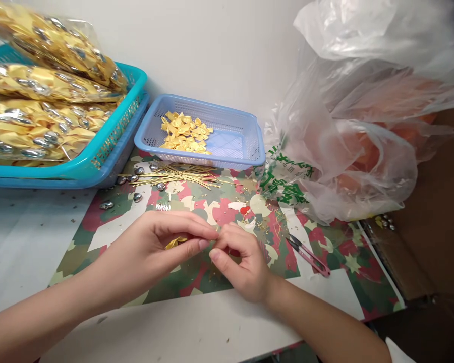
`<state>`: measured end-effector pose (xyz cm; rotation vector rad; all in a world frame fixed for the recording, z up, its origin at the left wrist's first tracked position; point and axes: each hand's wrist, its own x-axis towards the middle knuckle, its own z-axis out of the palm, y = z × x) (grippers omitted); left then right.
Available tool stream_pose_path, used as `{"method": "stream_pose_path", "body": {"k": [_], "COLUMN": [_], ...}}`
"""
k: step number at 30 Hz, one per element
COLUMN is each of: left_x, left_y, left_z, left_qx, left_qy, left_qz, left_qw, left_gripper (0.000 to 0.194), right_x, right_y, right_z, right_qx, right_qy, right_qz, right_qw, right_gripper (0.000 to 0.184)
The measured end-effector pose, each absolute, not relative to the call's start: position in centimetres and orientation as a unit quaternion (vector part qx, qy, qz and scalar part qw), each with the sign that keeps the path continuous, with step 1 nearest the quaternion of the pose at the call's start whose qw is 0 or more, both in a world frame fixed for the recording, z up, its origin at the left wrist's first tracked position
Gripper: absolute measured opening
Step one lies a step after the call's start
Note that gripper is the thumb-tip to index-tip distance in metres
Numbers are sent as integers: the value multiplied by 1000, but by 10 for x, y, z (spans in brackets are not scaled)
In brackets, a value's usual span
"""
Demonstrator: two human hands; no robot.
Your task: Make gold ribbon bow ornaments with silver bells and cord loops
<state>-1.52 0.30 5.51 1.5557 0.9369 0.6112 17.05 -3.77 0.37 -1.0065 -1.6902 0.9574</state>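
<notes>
Over the camouflage-patterned sheet (196, 201), my left hand (162, 239) and my right hand (242, 257) meet at the fingertips. Thumb and fingers of my left hand are pinched together, and a gold ribbon bow (176, 243) shows partly inside its curl. My right hand is also pinched, its fingertips touching those of the left. A thin bit of something gold seems to lie between them, mostly hidden by the fingers. Just beyond the hands lies a bundle of thin gold wire ties (177, 176). Several silver beads (137, 197) are scattered to its left.
A blue basket (245, 161) holds small gold bows (185, 132) at the back. Bagged gold ribbon pieces (41, 116) fill a turquoise basket (109, 133) at left. Thread snips (309, 256) lie right of my hands, below large plastic bags (348, 126). A red piece (244, 209) lies ahead.
</notes>
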Motion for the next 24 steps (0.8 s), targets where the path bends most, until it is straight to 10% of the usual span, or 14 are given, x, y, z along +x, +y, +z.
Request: {"method": "stream_pose_path", "body": {"k": [24], "left_x": [-14], "left_y": [5], "left_z": [50], "left_qx": [618], "left_qy": [377], "left_qz": [217], "left_qw": [654], "left_gripper": [16], "right_x": [170], "right_y": [-40], "right_z": [3], "right_qx": [-419], "right_qy": [-677], "right_qz": [363], "right_qw": [485], "right_gripper": [21]}}
